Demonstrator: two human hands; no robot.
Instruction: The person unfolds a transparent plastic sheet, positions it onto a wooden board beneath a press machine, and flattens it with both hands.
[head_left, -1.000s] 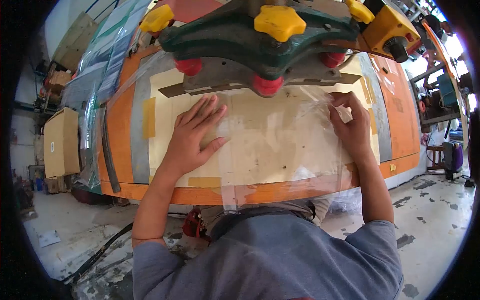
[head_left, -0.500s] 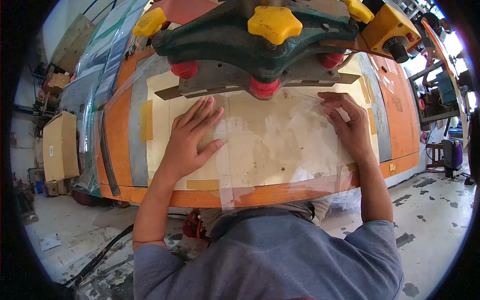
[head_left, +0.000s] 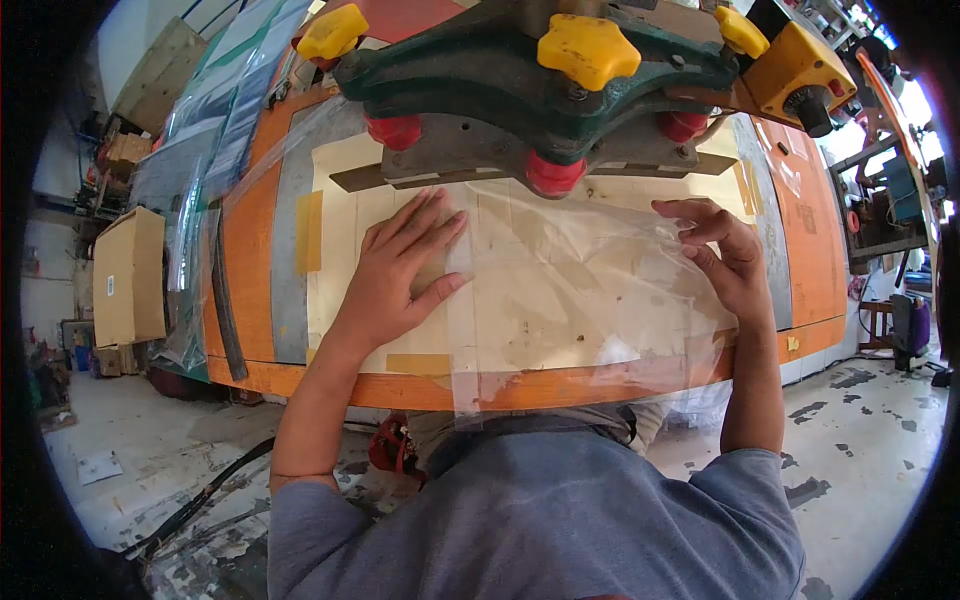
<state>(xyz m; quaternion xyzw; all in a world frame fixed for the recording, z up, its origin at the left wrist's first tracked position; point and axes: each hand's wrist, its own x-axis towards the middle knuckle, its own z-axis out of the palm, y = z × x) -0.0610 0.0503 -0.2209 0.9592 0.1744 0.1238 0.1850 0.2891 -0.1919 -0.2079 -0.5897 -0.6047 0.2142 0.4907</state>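
A clear plastic sheet (head_left: 580, 270) lies wrinkled over a cream-coloured board (head_left: 340, 215) on the orange table. My left hand (head_left: 405, 270) rests flat near the sheet's left part, fingers spread and pointing at the machine. On the other side, my right hand (head_left: 725, 250) is curled, with thumb and fingers at the sheet's upper right corner, which looks pinched and slightly raised. Just beyond both hands hangs a dark green press head (head_left: 520, 100) with a long flat bar (head_left: 355, 178) along its lower edge.
Yellow star knobs (head_left: 588, 50) and red caps (head_left: 553, 172) sit on the press head. A yellow control box (head_left: 800, 75) with a black knob is at right. More plastic film (head_left: 200, 180) lies left, near a cardboard box (head_left: 130, 280). Brown tape (head_left: 310, 230) marks the board's edges.
The sheet's right part is now more wrinkled and lifted. My right hand has shifted slightly down and right with its corner. The whole view has moved a little; my left hand stays flat.
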